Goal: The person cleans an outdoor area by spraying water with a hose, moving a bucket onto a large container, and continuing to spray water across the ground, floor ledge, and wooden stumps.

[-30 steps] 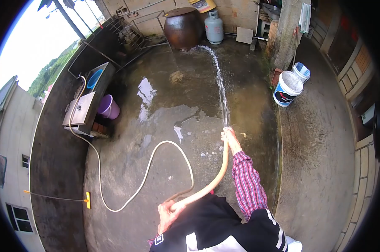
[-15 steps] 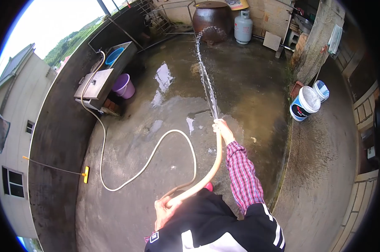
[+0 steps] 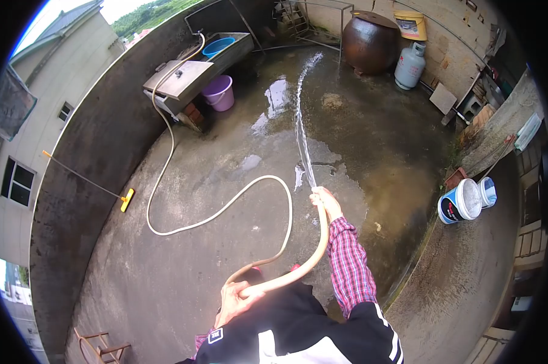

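A cream hose [image 3: 313,258] runs between both hands in the head view. My right hand [image 3: 326,202] is closed round its outlet end, and a stream of water [image 3: 300,121] shoots from there onto the wet concrete floor [image 3: 225,218]. Lower down, close to my body, my left hand [image 3: 236,301] is wrapped round a thicker stretch of the same hose. From there the thinner hose loops over the floor to the left and climbs to the stone sink [image 3: 180,79].
A purple bucket [image 3: 219,94] stands beneath the sink, which holds a blue basin [image 3: 218,47]. A yellow-headed floor tool [image 3: 127,199] leans on the left wall. At the back are a brown jar [image 3: 371,43] and a gas cylinder [image 3: 410,65]; white buckets [image 3: 461,201] stand right.
The view has turned left, so the jar, cylinder and buckets appear further right. The water now lands left of the jar. A wooden stool has come into view at lower left. Both hands keep their hold.
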Demonstrator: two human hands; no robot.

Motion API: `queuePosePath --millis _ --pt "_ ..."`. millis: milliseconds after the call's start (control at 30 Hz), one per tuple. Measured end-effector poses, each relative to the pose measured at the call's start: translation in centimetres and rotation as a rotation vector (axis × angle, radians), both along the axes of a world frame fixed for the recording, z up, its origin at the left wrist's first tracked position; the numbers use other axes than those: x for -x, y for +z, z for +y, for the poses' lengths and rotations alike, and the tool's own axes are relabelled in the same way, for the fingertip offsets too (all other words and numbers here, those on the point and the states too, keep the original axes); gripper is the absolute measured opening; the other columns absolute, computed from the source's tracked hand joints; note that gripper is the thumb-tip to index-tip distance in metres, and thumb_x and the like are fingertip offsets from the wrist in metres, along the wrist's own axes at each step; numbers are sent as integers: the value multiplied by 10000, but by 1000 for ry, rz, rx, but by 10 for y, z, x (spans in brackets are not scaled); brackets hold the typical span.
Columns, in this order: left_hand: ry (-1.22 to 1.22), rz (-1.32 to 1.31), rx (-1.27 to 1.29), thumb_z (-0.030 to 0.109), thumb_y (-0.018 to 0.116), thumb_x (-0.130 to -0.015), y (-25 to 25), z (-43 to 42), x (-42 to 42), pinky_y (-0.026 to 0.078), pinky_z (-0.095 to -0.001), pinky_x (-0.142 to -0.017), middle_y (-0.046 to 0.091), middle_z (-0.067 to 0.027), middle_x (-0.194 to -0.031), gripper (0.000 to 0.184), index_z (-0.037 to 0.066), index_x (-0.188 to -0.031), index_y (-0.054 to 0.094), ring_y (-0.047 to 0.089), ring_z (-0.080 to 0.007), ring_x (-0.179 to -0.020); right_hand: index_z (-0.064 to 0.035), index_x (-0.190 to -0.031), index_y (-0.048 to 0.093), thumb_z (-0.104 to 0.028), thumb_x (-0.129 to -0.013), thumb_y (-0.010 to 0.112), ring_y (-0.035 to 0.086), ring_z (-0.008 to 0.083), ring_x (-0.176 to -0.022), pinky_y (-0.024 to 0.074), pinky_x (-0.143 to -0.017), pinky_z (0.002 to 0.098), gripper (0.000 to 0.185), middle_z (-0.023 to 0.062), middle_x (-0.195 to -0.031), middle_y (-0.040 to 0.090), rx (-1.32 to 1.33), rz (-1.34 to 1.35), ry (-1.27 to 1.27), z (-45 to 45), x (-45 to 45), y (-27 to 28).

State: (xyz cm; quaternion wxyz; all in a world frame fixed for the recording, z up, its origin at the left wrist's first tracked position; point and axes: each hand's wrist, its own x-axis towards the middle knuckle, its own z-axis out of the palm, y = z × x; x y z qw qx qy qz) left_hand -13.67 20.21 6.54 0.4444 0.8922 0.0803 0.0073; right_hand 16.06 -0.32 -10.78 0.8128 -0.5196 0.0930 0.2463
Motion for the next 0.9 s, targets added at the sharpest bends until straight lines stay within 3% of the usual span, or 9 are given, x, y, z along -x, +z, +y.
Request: queuePosePath --millis 167,233,433,600,733,767,800,833,900 --pt "-10 11 69 153 696 -578 -3 5 3 264 -246 -389 363 -1 -428 305 24 -481 437 342 -72 -423 -58 -755 455 -154 -750 512 420 64 -492 353 -448 172 112 4 -612 472 -8 123 95 8 12 -9" --pt "-16 8 57 191 702 -574 -7 20 0 290 -260 -398 391 -16 -430 284 29 -507 478 372 -95 -417 -55 -796 486 -209 -733 520 450 76 -512 383 -484 200 169 11 -638 501 87 119 54 15 15 1" --pt "-55 -37 26 263 696 -562 -15 57 -2 379 -281 -502 465 -48 -450 284 41 -541 521 465 -165 -433 -59 -750 440 -128 -780 479 404 60 -465 351 -433 177 85 -2 -596 453 30 137 -65 21 25 -3" --pt "18 -165 4 387 658 -609 -17 83 -2 333 -312 -446 401 -80 -431 409 27 -505 493 432 -201 -438 -54 -749 399 -106 -794 471 384 64 -438 333 -388 152 100 7 -571 428 -108 263 -43 50 29 -12" --pt "161 -314 -16 434 624 -620 2 120 15 295 -327 -415 434 -86 -453 445 26 -510 483 448 -212 -446 -67 -755 416 -132 -833 417 384 40 -503 307 -430 147 101 -23 -626 412 -91 162 56 94 42 -9" --pt "190 -238 -88 445 616 -619 -20 133 23 298 -323 -402 459 -83 -471 441 32 -524 493 465 -217 -443 -79 -763 428 -171 -842 398 384 40 -537 307 -474 148 124 -37 -635 407 87 -75 16 111 55 -6" --pt "271 -279 -29 450 625 -604 -19 144 25 302 -318 -392 459 -81 -472 433 40 -533 505 460 -220 -432 -73 -779 445 -185 -837 402 391 38 -587 318 -524 163 133 -33 -657 407 52 -92 81 120 55 -9" --pt "296 -258 -76 359 656 -607 -7 163 24 360 -306 -451 479 -84 -513 364 24 -566 519 500 -224 -503 -43 -794 451 -181 -829 404 397 60 -627 327 -549 194 150 -19 -688 413 101 -225 154 128 41 -37" --pt "374 -467 -137 392 681 -560 7 200 9 330 -299 -385 453 -60 -470 400 35 -533 503 476 -210 -430 -19 -793 454 -155 -818 394 420 109 -634 339 -560 222 151 0 -689 419 473 -551 461 147 1 -69"
